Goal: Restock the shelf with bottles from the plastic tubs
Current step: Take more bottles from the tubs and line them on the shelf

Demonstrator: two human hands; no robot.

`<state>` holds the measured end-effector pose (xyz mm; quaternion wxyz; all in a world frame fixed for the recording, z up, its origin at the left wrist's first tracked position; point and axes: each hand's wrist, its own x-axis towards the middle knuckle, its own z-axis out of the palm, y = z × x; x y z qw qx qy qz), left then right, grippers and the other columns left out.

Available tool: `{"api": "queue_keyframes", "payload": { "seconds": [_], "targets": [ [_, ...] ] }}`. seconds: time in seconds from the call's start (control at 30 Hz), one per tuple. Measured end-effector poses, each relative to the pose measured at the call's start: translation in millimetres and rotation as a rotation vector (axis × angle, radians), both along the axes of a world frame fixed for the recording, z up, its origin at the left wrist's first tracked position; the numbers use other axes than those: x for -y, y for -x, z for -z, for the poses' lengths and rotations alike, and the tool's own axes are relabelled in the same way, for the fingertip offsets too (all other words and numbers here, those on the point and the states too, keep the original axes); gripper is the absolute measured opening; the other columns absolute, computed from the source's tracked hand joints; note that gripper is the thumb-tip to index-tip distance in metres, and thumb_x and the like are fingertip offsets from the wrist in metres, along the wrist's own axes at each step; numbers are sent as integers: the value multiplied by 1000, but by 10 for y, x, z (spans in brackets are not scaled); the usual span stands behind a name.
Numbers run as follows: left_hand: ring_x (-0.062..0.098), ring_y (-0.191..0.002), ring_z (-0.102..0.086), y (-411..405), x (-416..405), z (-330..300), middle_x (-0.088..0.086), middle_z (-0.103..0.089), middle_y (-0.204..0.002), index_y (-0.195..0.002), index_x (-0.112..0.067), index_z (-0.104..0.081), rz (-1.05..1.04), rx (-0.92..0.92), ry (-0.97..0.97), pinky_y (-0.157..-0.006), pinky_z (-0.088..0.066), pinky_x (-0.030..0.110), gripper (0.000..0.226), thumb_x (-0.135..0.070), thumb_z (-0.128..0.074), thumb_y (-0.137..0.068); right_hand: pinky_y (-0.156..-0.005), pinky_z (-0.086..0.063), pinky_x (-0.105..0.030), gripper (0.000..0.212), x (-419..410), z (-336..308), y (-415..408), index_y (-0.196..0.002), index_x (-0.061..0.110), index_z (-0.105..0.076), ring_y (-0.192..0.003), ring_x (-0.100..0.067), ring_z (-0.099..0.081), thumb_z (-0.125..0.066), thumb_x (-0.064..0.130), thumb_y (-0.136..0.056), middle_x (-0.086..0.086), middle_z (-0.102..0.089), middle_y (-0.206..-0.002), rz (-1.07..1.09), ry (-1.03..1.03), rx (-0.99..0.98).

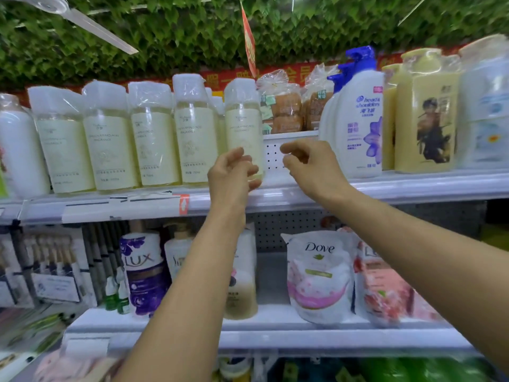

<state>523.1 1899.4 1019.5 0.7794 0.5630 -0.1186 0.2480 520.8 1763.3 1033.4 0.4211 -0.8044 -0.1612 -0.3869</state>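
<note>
The left hand (pixel 232 173) is curling its fingers round the lower body of a pale yellow bottle (pixel 243 119), which is standing upright on the upper shelf (pixel 413 186) at the right end of a row of matching bottles (pixel 110 139), close to the shelf's front edge. The right hand (pixel 308 164) is hanging just beside that bottle, over the gap on its right, with fingers loosely bent and nothing held; whether its fingertips are touching the bottle cannot be told, as the view is blurred there.

To the right of the gap, a white shampoo pump bottle (pixel 360 119) is standing on the same shelf. Bagged bread (pixel 283 106) is showing behind the gap. The plastic tubs are not showing in this view.

Judgement on handling: the bottle is appearing full, so it is likely moderately heavy for one hand. The body is looking like stiff plastic, not fragile, but clear film is covering the cap and possibly the label, and that is likely making it slippery. The safest hold is appearing to be a full wrap round the lower or middle body, not the film-wrapped cap. The bottle is tall and narrow, so it is liable to tip neighbours if nudged sideways.
</note>
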Motion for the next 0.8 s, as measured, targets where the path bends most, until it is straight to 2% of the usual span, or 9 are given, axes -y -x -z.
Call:
{"api": "queue_keyframes", "payload": {
  "seconds": [0.1,0.2,0.33,0.47,0.53,0.67,0.8],
  "targets": [
    [16,-76,-67,227,176,320,3,-71,-92,-112,-14,-61,97,-68,89,-66,-57,28,22,-2,-55,-95,-79,-53,-36,24,158,357,186,-107,17,-70,-76,-11,-58,-52,13,-91,10,-62,-81,8,-10,51],
    [12,-63,-65,379,391,710,-1,-71,-78,-101,-16,-63,158,-148,115,-56,-53,23,18,-2,-53,-95,-75,-51,-30,22,331,818,360,-102,17,-71,-74,-7,-58,-54,12,-89,12,-64,-80,1,11,22],
    [14,-65,-65,586,688,1313,4,-71,-83,-100,-15,-63,184,-309,85,-54,-55,23,15,-5,-52,-98,-72,-54,-33,23,620,1502,545,-104,10,-70,-70,-9,-60,-52,4,-91,7,-65,-81,-67,-8,-150],
    [16,-69,-66,771,1024,1965,4,-71,-85,-101,-15,-63,225,-515,59,-57,-54,25,13,-8,-53,-98,-67,-50,-26,24,982,2207,752,-97,18,-68,-66,-7,-58,-52,2,-91,12,-62,-78,-90,-84,-345],
    [15,-69,-66,808,1129,2240,2,-71,-84,-101,-17,-63,234,-590,60,-59,-54,26,14,-9,-51,-99,-69,-52,-29,24,1107,2485,823,-95,20,-67,-65,-7,-58,-52,2,-92,10,-63,-78,-103,-112,-424],
    [16,-70,-64,940,1374,2886,2,-69,-84,-105,-16,-63,239,-747,38,-60,-53,27,15,-11,-50,-101,-72,-56,-39,22,1340,3143,958,-95,11,-69,-68,-14,-60,-53,-3,-90,0,-66,-79,-121,-154,-572],
    [17,-73,-64,1104,1573,3569,3,-67,-87,-112,-15,-59,263,-916,-8,-54,-53,24,15,-13,-49,-102,-71,-54,-40,23,1502,3917,1122,-93,11,-68,-70,-23,-59,-52,-5,-90,-13,-68,-84,-122,-215,-745]
  ]
}}
